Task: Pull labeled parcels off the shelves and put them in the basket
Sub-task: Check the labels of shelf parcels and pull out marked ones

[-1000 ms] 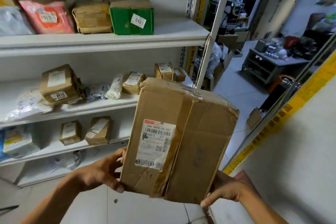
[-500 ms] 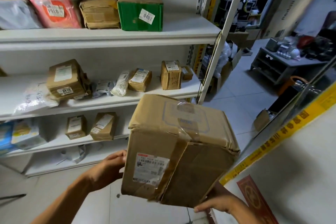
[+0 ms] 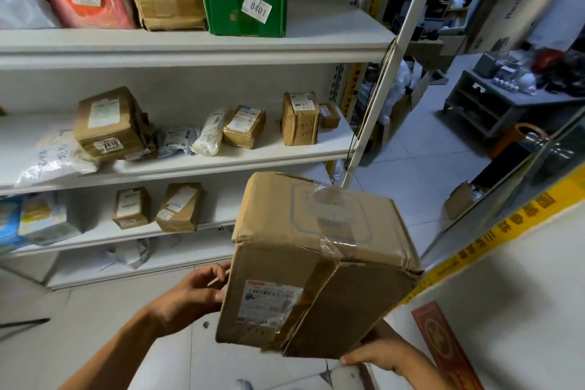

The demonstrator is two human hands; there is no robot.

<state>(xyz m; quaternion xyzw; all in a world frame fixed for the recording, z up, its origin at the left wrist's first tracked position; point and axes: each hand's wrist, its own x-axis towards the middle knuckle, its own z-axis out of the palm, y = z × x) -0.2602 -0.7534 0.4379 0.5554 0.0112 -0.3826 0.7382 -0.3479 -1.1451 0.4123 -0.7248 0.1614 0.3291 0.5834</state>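
Right now both hands carry the cardboard parcel in mid-air, off the shelves. Left hand grip curls on its left side w/ label facing up; right hand grip holds underneath

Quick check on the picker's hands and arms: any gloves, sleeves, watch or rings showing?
Nothing worn that shows. The left hand and right hand are bare, no gloves or visible rings. Both forearms are uncovered to the frame edge, with no sleeve cuff, watch or wristband in view.
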